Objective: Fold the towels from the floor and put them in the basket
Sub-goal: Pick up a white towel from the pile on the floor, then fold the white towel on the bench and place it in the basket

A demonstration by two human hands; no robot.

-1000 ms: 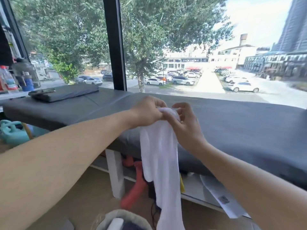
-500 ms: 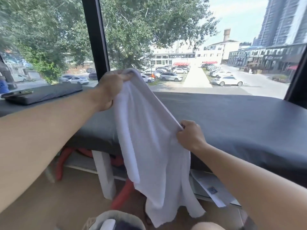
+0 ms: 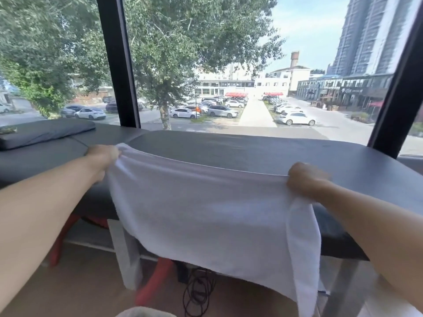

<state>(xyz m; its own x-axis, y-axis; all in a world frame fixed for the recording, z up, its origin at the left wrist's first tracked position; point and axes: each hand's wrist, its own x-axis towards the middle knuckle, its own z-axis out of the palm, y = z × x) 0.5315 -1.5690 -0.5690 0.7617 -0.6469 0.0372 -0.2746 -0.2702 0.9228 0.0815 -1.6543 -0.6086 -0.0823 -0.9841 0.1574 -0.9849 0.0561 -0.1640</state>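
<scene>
A: What sits nearest the camera?

B: Two bare forearms reach forward, and at the bottom edge a pale rounded rim [image 3: 143, 312] shows — too little of it to name. Beyond that hangs the towel [image 3: 206, 216], white, stretched wide between both hands in front of the bench [image 3: 251, 152].

A: How do the hands hold it?

B: The left hand [image 3: 103, 156] grips the top left corner, with the fingers curled round bunched cloth. The right hand [image 3: 304, 179] grips the top right corner the same way; its fingertips are hidden behind the cloth, so I cannot tell how they lie. The right edge folds over and hangs lower than the rest.

A: And half a second ago?

B: Then the towel hung narrow and slanted, the left hand raised high at a corner and the right hand pinching an edge lower down near the middle. Now the hands are well apart and nearly level, the top edge runs almost straight between them, and the cloth is spread flat like a sheet. A second ago both hands were together at one bunched end.

A: What lies under and behind?

B: Below the bench a white leg [image 3: 128, 255], red tubing [image 3: 155, 280] and a black cable [image 3: 196, 291] on the brown floor [image 3: 80, 282]. On the bench top, far left, a dark cushion [image 3: 43, 133]. Behind it a window with black frame posts [image 3: 119, 65] — outside, trees, parked cars [image 3: 297, 117] and tall buildings.
</scene>
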